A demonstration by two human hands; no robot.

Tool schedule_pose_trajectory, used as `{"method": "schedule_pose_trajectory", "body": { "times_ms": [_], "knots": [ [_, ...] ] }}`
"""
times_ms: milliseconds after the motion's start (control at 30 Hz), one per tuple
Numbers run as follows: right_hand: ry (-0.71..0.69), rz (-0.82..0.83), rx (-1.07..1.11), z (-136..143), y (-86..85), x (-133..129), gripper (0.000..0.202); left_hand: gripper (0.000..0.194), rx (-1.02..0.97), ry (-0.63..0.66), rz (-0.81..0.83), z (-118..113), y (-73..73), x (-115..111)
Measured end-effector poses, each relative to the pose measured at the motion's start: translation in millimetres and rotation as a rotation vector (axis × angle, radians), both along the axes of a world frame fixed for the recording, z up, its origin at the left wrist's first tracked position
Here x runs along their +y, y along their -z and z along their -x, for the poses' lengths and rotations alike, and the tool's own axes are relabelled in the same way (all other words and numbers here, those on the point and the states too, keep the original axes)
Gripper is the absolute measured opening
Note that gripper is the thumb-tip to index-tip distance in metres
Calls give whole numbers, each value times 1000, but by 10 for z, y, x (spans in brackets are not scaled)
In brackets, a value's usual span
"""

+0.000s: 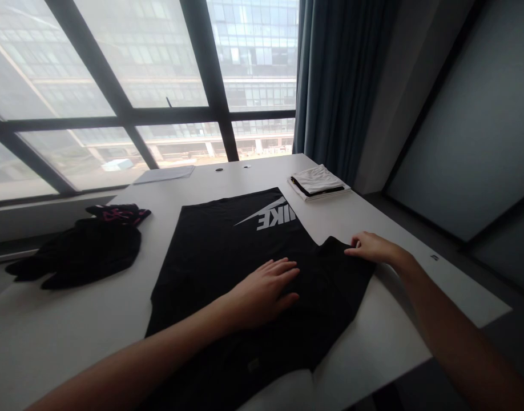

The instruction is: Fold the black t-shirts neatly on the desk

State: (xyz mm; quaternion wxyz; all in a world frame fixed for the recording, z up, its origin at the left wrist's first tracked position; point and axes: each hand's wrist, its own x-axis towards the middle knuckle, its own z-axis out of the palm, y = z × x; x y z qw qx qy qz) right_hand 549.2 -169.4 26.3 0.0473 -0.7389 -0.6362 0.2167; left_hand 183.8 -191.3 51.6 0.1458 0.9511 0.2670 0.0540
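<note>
beside a paned window (257,51), a white table (95,319) carries one black shirt (219,251), spread flat across its middle. straightening seems in hand: the left hand (266,291) lies open on it, the right hand's (369,245) grip pinches one sleeve (347,262); the next move likely calls for an even pull. one pale folded stack (319,181) and one dark heap (91,245) flank it.

White NIKE lettering (272,218) stands upside down on the black shirt (228,257), while pink marks (115,214) on dark clothes (93,251) seem unreadable.

Daylight glares through the window (159,63), washing out the building (257,51) beyond it; the curtain (339,80) beside it is dim.
</note>
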Motion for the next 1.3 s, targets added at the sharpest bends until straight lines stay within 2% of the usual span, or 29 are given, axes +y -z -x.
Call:
{"method": "schedule_pose_trajectory", "body": {
  "times_ms": [100, 167, 367, 467, 700, 967, 1133, 1200, 1300],
  "knots": [
    [5, 14, -20, 2, -41, -32, 30, 57, -17, 155, -35, -397, 132, 30],
    [8, 25, 26, -15, -62, -45, 31, 56, -54, 199, -67, -540, 225, 77],
    [-28, 70, 454, -115, -142, -91, 35, 53, -129, 219, -77, -577, 476, 189],
    [-21, 76, 524, -158, -189, -118, 32, 55, -135, 225, -85, -547, 566, 183],
    [-56, 63, 446, -251, -200, -157, 38, 53, -167, 217, -42, -542, 599, 183],
    [-71, 159, 619, -179, -287, -214, 52, 38, -272, 183, 60, -536, 543, 167],
    [-58, 48, 672, -33, -461, -241, 58, 29, -526, 64, 244, -572, 538, 198],
    [-44, -7, 646, 110, -542, -260, 59, 29, -672, -39, 417, -604, 547, 238],
    [-28, -75, 540, 469, -615, -306, 58, 36, -862, -177, 789, -631, 552, 313]
  ]
}}
